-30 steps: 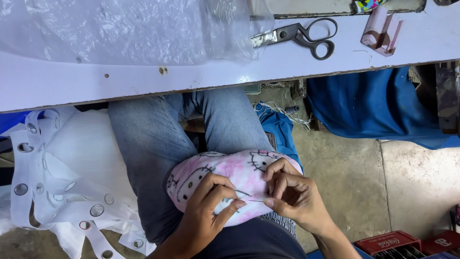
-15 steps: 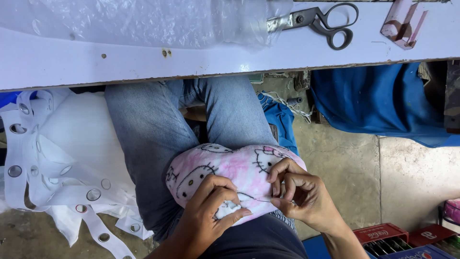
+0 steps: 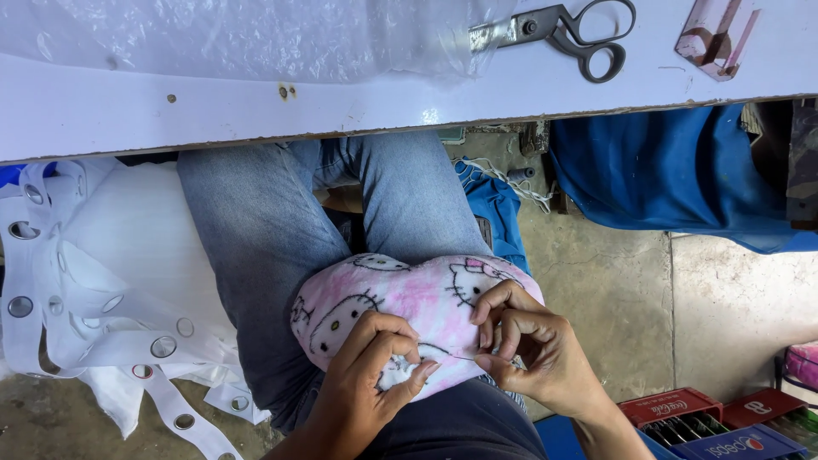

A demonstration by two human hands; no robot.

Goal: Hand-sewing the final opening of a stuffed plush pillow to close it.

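— Both hands busy?
— Yes. Left hand [image 3: 371,375] pinches the pink cushion [image 3: 409,311] on the lap; right hand [image 3: 528,349], fingers curled, pinches a thread at its seam, under the tabletop [image 3: 341,102].

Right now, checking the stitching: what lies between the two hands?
In the head view, pink cushion fabric and a thin thread span between left hand and right hand.

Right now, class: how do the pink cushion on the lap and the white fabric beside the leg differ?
The pink cushion is plump with a cartoon cat print; the white fabric is plain with metal eyelets. Left hand and right hand pinch the cushion; the fabric lies untouched. Both are soft textiles.
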